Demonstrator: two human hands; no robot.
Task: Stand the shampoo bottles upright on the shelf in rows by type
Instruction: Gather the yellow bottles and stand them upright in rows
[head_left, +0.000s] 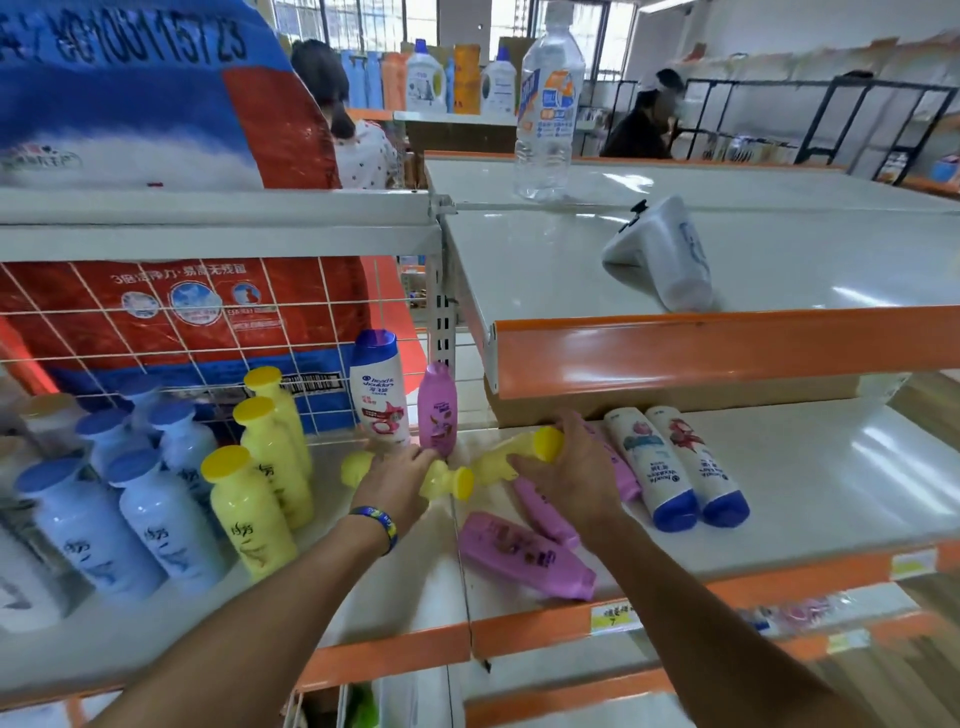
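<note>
Fingers (423, 456) of left hand (395, 483) and right hand (566, 478) curl round two lying yellow bottles (439, 475) (498, 460).

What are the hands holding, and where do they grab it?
The right hand grips a lying yellow plastic bottle just below its cap; the left hand grips another yellow bottle around its middle.

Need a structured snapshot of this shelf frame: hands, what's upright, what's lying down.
left hand: rests over lying yellow bottle, grip unclear
right hand: grips second yellow bottle near its cap
upright: yellow row, blue-capped bottles, white bottle, purple bottle
lying: two white bottles, purple bottles
shelf: sorting unfinished
</note>
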